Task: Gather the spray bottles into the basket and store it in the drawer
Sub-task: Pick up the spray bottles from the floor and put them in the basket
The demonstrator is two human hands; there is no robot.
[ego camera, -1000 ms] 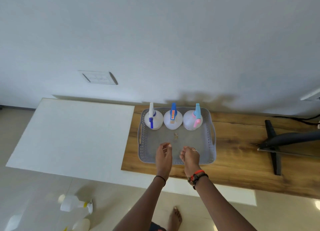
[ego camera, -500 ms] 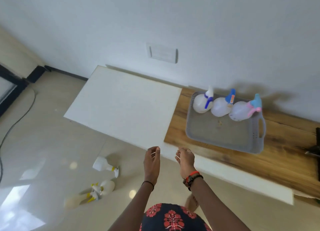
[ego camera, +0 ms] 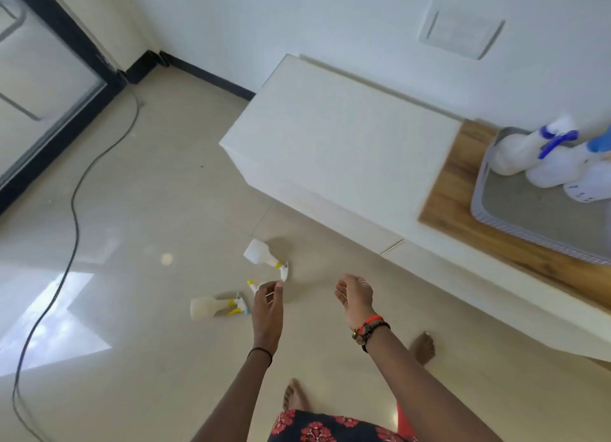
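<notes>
White spray bottles with yellow triggers lie on the floor: one (ego camera: 263, 258) nearest the cabinet, one (ego camera: 211, 307) further left, and a third (ego camera: 253, 284) mostly hidden behind my left hand (ego camera: 268, 306). My left hand hovers over them, fingers apart and holding nothing. My right hand (ego camera: 355, 294) is to the right, also loosely open and holding nothing. At the right edge, the grey basket (ego camera: 515, 225) sits on the wooden top with white spray bottles (ego camera: 519, 150) standing inside, one with a blue trigger.
A low white cabinet (ego camera: 340, 150) runs along the wall, with a wooden top (ego camera: 453, 190) at its right. A black cable (ego camera: 74, 203) snakes across the glossy floor on the left. A dark-framed glass door (ego camera: 39, 87) stands at far left. My bare feet (ego camera: 421, 347) are below.
The view has swung left and down, from the basket to the floor. Both hands have left the basket and now hang over the bottles on the floor.
</notes>
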